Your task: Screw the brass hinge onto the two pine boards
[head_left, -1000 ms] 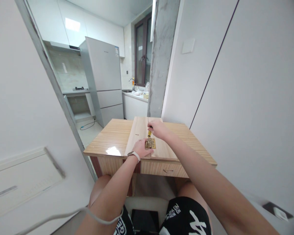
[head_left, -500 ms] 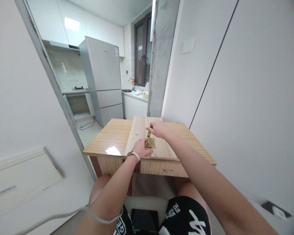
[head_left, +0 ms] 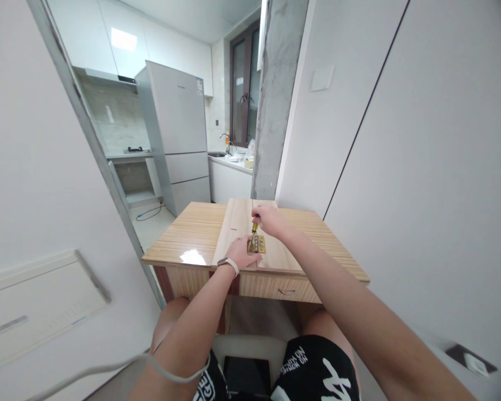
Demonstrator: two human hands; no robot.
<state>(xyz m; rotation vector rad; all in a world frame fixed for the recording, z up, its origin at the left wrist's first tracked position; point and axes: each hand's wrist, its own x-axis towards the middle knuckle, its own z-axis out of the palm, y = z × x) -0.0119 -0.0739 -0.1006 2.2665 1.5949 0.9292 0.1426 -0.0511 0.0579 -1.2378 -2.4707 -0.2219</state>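
My right hand is closed around the handle of a screwdriver, yellow and black, pointing down at a brass-coloured hinge. The hinge lies across the seam of two pale wooden boards laid side by side. My left hand, a watch on its wrist, rests on the left board with thumb and fingers spread around the hinge's near left side. Its fingertips touch or nearly touch the hinge. A small dark screw lies on the left board. The screwdriver's tip is too small to make out clearly.
Under the boards stands a wood-grain table with a drawer at its front. Behind it are a grey fridge and a kitchen counter. White walls rise on both sides. A pale cable crosses my left forearm.
My right hand has turned slightly at the screwdriver's handle, its fingers shifting a little. The left hand, hinge and boards stay in place; the view has shifted very slightly.
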